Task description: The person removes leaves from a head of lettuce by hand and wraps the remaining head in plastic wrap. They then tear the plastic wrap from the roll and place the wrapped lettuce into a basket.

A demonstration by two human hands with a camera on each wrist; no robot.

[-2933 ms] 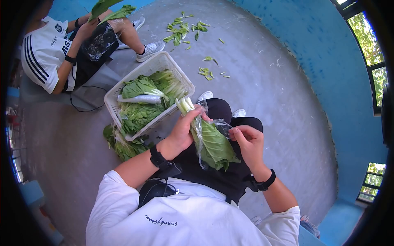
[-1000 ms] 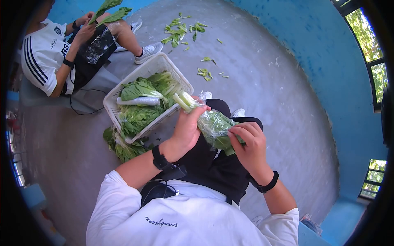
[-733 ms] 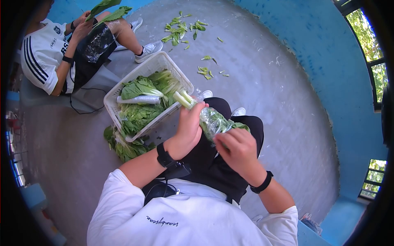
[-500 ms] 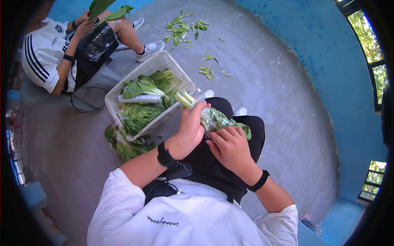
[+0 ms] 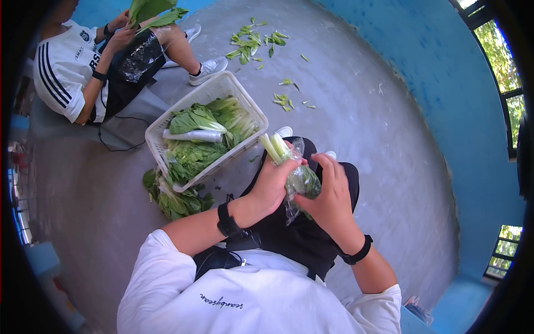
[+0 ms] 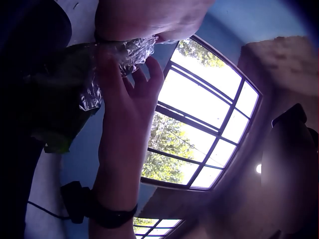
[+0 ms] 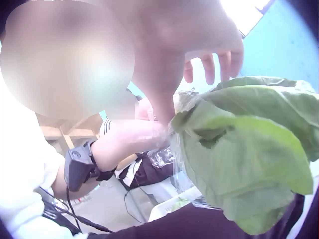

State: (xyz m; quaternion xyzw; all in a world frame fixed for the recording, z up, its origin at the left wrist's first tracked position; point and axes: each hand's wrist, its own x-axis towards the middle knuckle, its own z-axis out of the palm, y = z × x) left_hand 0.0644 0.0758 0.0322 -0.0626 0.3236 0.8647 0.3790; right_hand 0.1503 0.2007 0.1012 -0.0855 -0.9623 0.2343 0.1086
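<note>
In the head view my left hand (image 5: pixel 272 183) grips a bunch of leafy greens (image 5: pixel 308 183) around its middle, above my lap. Its pale stems stick out bare past the thumb side. Clear plastic wrap (image 5: pixel 292 210) goes round the leaves, with a loose crinkled end hanging below. My right hand (image 5: pixel 334 197) is at the leafy end, fingers spread and lifted, the thumb against the wrapped leaves. The right wrist view shows broad green leaves (image 7: pixel 244 159) beyond the thumb. Shiny film (image 6: pixel 134 52) lies between both hands in the left wrist view.
A white plastic basket (image 5: pixel 250 100) holds more greens and a roll of film (image 5: pixel 194 135). Another bunch (image 5: pixel 178 200) lies on the floor beside it. A seated person (image 5: pixel 61 72) at the left holds leaves. Leaf scraps (image 5: pixel 245 44) lie on the floor ahead.
Earlier the leaf hung broad out of loose film; now film wraps it closely. My right hand worked along the film, curled under the bunch, then spread its fingers. The stems have tipped more upright.
</note>
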